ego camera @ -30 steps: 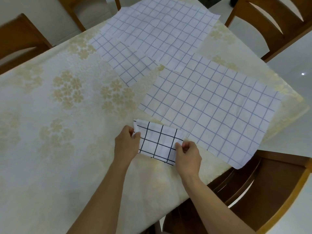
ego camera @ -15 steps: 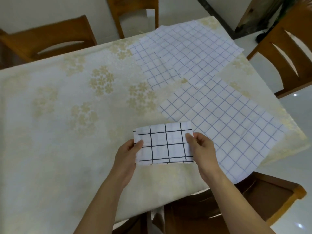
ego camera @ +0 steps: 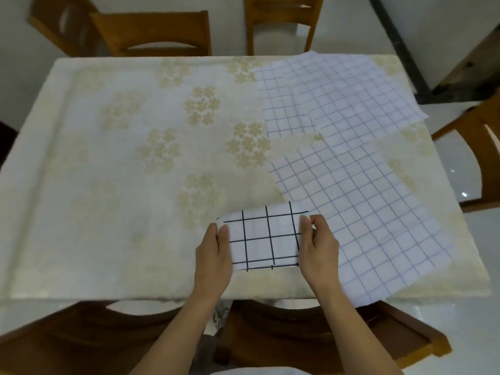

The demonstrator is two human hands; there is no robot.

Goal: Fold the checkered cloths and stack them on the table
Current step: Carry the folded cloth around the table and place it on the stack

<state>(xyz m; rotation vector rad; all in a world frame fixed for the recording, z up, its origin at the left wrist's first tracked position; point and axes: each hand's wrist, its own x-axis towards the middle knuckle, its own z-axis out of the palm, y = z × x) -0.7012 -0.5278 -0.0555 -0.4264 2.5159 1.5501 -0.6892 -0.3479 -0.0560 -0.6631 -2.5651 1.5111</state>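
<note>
A folded black-checked cloth (ego camera: pixel 266 238) sits at the lower centre of the frame, held by its two short ends. The left hand (ego camera: pixel 215 255) pinches the left end, thumb on top; the right hand (ego camera: pixel 318 251) pinches the right end the same way. Whether the cloth rests on the table (ego camera: pixel 121 158) or hangs just above it cannot be told.

The folding of this piece looks finished, so the step in hand is probably placing it as the base of the stack. That calls for lowering it flat onto a bare patch of the floral tablecloth and letting go of both ends together so the layers do not spring open.

Three blue-checked cloths are unfolded on the right side: a near one (ego camera: pixel 359 217) beside the right hand, a far large one (ego camera: pixel 351 96) at the upper right, and a smaller one (ego camera: pixel 281 106) partly under it.

No brand, label or writing can be read.
</note>
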